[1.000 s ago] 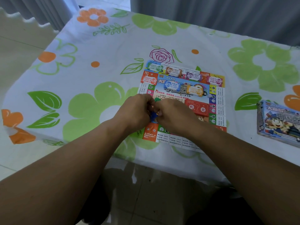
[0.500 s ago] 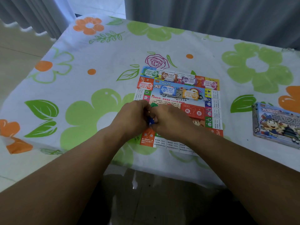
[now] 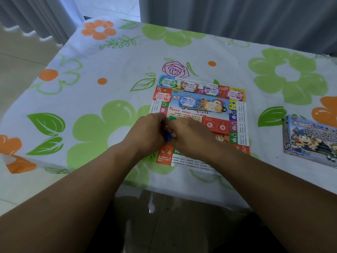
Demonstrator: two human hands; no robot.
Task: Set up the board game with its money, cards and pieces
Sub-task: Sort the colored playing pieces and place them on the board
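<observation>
A person's left hand (image 3: pixel 147 132) and right hand (image 3: pixel 189 136) meet over the near half of a colourful square paper game board (image 3: pixel 237 125), fingers curled together around a small blue plastic piece (image 3: pixel 168 136). A small green piece (image 3: pixel 171 118) shows just beyond the knuckles. Bundles of paper play money (image 3: pixel 187 102) lie along the board's far side. A blue cardboard game box (image 3: pixel 310 139) sits well apart to the right on the flower-printed white tablecloth (image 3: pixel 109 70).

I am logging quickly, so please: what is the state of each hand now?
Left hand: grips the small blue piece.
Right hand: pinches the same blue piece.
</observation>
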